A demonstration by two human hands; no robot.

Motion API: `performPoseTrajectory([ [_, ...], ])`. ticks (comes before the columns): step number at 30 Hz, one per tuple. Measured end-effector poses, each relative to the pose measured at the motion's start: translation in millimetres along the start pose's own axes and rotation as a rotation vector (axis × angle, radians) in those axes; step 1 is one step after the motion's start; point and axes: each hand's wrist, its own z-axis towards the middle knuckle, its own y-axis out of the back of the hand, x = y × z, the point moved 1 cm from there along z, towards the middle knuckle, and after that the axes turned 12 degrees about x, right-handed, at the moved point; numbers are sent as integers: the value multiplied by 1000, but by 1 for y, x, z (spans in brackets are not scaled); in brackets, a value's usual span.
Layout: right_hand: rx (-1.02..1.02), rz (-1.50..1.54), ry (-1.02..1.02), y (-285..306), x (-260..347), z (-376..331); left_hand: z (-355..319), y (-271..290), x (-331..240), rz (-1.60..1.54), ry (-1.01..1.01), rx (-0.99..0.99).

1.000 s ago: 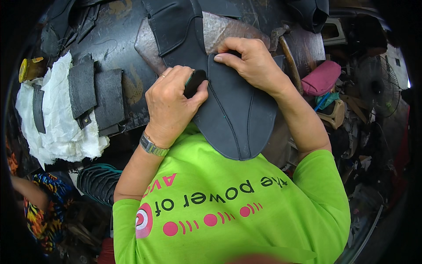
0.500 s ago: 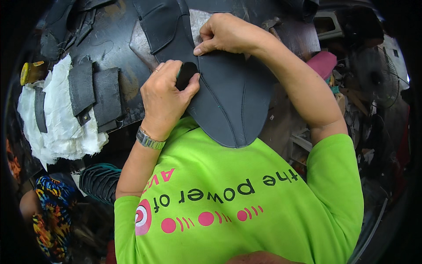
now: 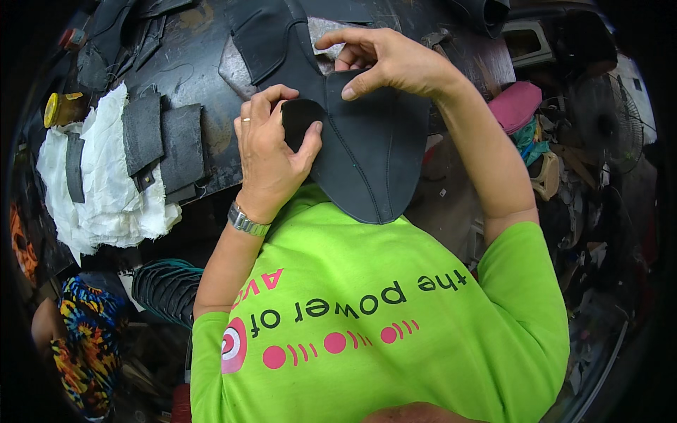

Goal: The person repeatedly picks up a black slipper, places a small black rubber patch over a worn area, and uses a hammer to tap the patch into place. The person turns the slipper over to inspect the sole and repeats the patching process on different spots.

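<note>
A black stitched leather-like piece (image 3: pixel 363 151), rounded at its near end, hangs over the table edge against my green shirt. Two seams run down it and meet near the tip. My left hand (image 3: pixel 271 144) pinches its left side, where a rounded flap (image 3: pixel 302 116) bends up beside the thumb. At the upper edge my right hand (image 3: pixel 398 63) has its thumb on the front of the piece and some fingers behind that edge. Its index finger stretches out to the left, off the material. Another black stitched part (image 3: pixel 261 42) lies just beyond on the table.
White cloth (image 3: pixel 99 190) with dark fabric strips (image 3: pixel 182 144) lies at the left, near a yellow-lidded jar (image 3: pixel 63 109). Black scraps cover the table's (image 3: pixel 190 70) far left. On the right are a pink item (image 3: pixel 515 106), a fan (image 3: pixel 613 120) and clutter. Someone in patterned clothing (image 3: pixel 84 338) is at lower left.
My right hand has shifted right along the upper edge, and its index finger has lifted off the seam. The left-hand flap stands more open. The piece's near tip has risen slightly.
</note>
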Motion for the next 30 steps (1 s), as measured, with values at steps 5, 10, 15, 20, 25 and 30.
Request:
performPoseTrajectory([
  [5, 230, -256, -225, -4, 31, 10, -9, 5, -1, -96, -24, -66],
  [10, 226, -302, -421, -19, 47, 15, -16, 8, 0, -256, 36, -86],
  [15, 170, -283, -217, -29, 43, 16, -20, 12, -3, -507, 155, -103],
  [20, 93, -261, -172, -37, 38, 9, -23, 17, -6, -492, 164, -110],
  [25, 103, -248, -246, -41, 42, 4, -32, 23, 2, -712, 122, -197],
  [30, 107, -285, -240, -45, 48, 0, -43, 21, 11, -738, 151, -199],
])
